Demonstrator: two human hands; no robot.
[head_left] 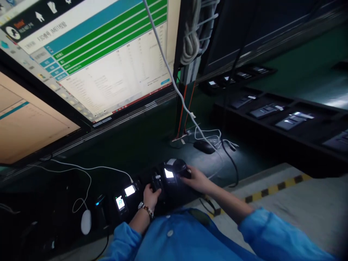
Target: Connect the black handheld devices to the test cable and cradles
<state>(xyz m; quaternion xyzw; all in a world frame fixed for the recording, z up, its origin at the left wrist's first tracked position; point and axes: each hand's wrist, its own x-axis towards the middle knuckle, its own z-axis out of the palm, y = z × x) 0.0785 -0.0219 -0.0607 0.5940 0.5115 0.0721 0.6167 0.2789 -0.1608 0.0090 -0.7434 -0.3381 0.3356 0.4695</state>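
- Two bare hands are working close together over the dark green bench (152, 141), the left hand (151, 197) and the right hand (198, 180) each holding something.
- The right fingers are curling around the near end of a rounded black tool (179, 166), perhaps a scanner, which is hanging over or standing beside a lit-screen device (169, 174); whether the two are touching, I cannot tell.
- The left fingers are gripping a small black device (157, 184), thumb on one side and fingers on the other, just left of that lit screen; the gloom is hiding whether it is resting or lifted.
- With so little room between the hands, a careless turn of the tool could be knocking the lit-screen device askew, or jarring the small one from a loose pinch.
- A thin white cable (103, 167) is running to a second lit device (129, 190) near the left wrist; a sideways sweep there could be tugging the plug.
- Glare from the bright screens against the dark surroundings could be masking edges, causing a misjudged placement.
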